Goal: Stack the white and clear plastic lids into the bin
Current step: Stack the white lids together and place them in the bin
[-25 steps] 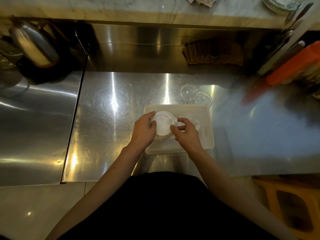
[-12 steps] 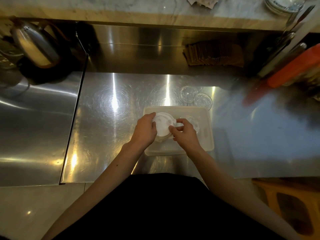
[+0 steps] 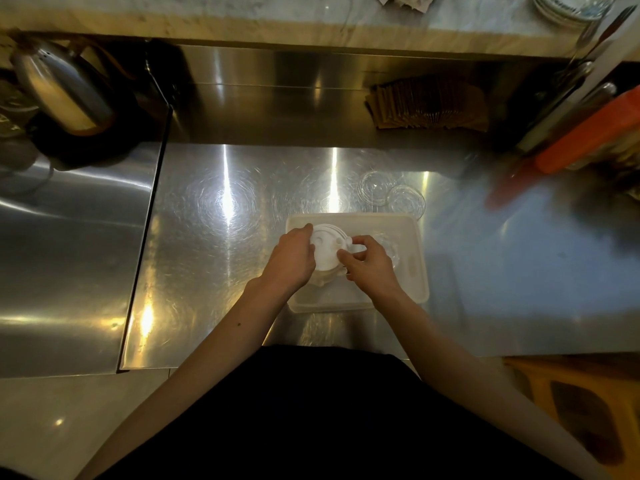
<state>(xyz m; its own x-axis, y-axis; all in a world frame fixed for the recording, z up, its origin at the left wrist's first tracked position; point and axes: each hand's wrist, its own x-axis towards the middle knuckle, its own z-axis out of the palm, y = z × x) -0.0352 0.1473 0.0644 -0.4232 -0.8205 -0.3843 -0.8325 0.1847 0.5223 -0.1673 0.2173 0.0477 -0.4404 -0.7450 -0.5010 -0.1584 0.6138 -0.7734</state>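
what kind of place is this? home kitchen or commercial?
Likely a cafe or drinks-shop prep counter, not a home kitchen: a stainless steel worktop under a raised marble serving ledge, a metal kettle at the left, and disposable cup lids, a white stack in a plastic bin, clear ones beside it.

Both hands, left (image 3: 291,259) and right (image 3: 372,263), grip a stack of white lids (image 3: 327,247) inside the bin (image 3: 414,271) on the steel bench (image 3: 214,237), clear lids (image 3: 391,194) lying just beyond.

Counter (image 3: 221,258) left of bin (image 3: 414,268) wide open, 9 o'clock. Clear lids (image 3: 391,195) touching bin's far edge, 1 o'clock. Kettle (image 3: 62,88) crowds 10, orange tool (image 3: 585,136) crowds 2.
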